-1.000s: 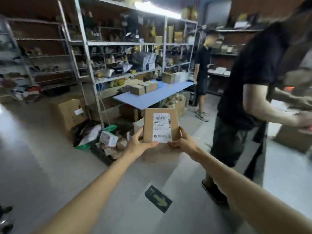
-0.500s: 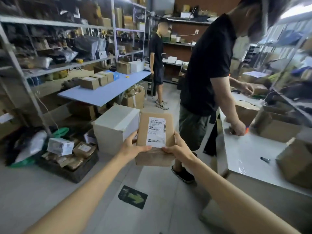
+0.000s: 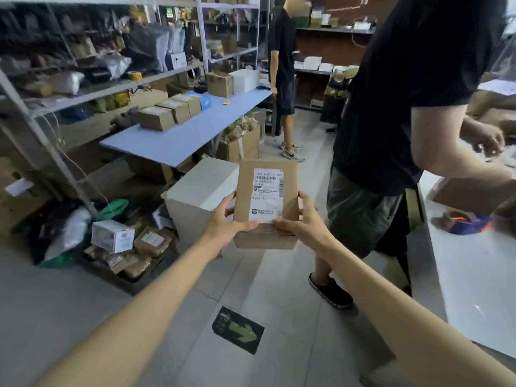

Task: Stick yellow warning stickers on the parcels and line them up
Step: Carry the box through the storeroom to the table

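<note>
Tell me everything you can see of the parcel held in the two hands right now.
The parcel is a small closed brown cardboard box, held in the air above the floor, its broad face tipped toward the camera. A white shipping label with a barcode and small print covers much of that face; no yellow sticker shows. The left hand grips its left edge, the right hand its right edge, thumbs on top near the label's lower corners.
</note>
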### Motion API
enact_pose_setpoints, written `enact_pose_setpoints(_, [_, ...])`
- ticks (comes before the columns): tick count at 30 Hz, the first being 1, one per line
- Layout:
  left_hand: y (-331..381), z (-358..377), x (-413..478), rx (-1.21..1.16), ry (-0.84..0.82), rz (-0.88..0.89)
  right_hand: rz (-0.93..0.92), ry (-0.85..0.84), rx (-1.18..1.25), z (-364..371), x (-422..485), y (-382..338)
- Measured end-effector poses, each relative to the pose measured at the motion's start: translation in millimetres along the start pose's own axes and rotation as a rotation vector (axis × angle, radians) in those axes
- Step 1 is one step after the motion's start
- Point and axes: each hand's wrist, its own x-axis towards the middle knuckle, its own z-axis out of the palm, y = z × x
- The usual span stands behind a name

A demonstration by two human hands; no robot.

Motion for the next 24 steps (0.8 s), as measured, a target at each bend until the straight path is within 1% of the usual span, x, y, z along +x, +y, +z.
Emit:
enact_pose_setpoints(5, [-8,4,81,-0.018,0.039,-0.007,-0.003,0.013,-0.069,-7,83,12])
enact_pose_setpoints(9, [-14,0,158,-0.01,0.042,0.0,0.044,0.002,-0.036,-7,153,18])
enact_pose_setpoints(14, [-21,-13,273,0.013,-0.013,0.016,0.037,0.033,-0.101,-4,258,27])
enact_pose_setpoints(24, [3,-42,469,-0.041,-0.112,-0.015,0.117,0.085,-0.009,-2,438,13])
